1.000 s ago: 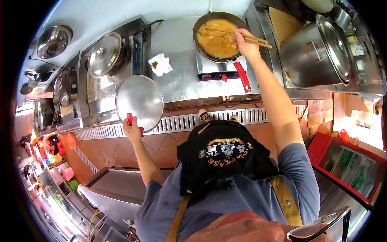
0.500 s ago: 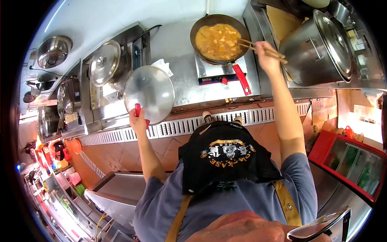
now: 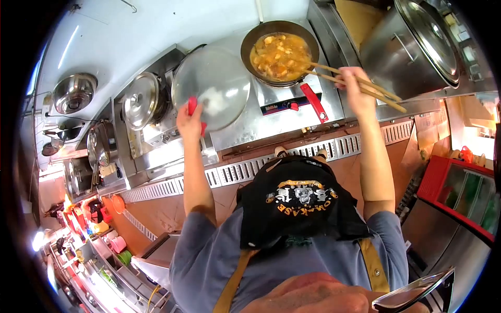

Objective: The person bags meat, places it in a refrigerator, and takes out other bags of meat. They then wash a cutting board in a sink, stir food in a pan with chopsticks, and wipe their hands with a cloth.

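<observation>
Steel counter (image 3: 245, 122): left hand (image 3: 189, 121) grips round, seemingly glass lid (image 3: 211, 86); right hand (image 3: 354, 89) pinches wooden chopsticks (image 3: 355, 81).

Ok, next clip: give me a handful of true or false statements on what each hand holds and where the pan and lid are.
1. The left hand holds a round lid by its red handle. True.
2. The lid sits on the frying pan. False: it is held up left of the pan, which is uncovered.
3. The right hand holds wooden chopsticks. True.
4. The frying pan is empty. False: it holds orange sauce with pale chunks.
5. The pan's red handle points toward the person. True.
</observation>
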A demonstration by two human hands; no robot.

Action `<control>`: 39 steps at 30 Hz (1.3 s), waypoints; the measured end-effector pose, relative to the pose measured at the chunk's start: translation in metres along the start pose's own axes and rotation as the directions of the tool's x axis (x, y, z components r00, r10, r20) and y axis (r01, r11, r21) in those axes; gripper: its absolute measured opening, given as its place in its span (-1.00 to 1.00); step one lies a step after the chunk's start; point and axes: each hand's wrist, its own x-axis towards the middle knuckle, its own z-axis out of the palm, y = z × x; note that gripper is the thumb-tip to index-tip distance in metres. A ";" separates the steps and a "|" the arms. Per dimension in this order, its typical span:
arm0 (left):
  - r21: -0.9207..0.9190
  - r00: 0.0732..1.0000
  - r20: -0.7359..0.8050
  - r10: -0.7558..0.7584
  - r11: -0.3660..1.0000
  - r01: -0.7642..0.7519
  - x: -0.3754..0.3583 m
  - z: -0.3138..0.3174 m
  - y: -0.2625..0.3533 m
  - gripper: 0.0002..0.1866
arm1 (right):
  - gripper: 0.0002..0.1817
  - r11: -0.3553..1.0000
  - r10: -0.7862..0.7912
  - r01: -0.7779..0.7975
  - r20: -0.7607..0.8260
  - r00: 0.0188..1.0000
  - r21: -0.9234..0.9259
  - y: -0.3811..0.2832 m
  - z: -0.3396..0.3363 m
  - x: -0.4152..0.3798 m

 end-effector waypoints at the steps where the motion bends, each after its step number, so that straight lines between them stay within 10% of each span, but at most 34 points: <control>1: -0.044 0.998 0.042 -0.048 0.998 0.050 0.007 0.010 0.023 -0.74 | -0.74 0.995 0.034 -0.025 -0.084 0.996 0.098 -0.013 -0.008 -0.012; 13: -0.074 0.953 0.300 0.052 0.997 -0.031 0.084 0.213 0.103 -0.66 | -0.73 0.965 0.239 -0.136 -0.541 0.806 0.224 0.044 -0.138 -0.122; 23: 0.148 0.943 0.331 0.032 0.985 -0.086 0.062 0.240 0.110 -0.64 | -0.69 0.949 0.275 -0.057 -0.725 0.631 0.310 0.059 -0.214 -0.255; 34: 0.322 0.976 0.202 0.085 0.935 -0.148 0.044 0.243 0.115 -0.65 | -0.71 0.945 0.255 -0.105 -0.496 0.830 0.310 0.068 -0.230 -0.183; 39: 0.407 0.924 0.045 0.380 0.837 -0.365 0.029 0.239 0.108 -0.63 | -0.74 0.925 0.248 -0.106 -0.367 0.896 0.366 0.078 -0.241 -0.147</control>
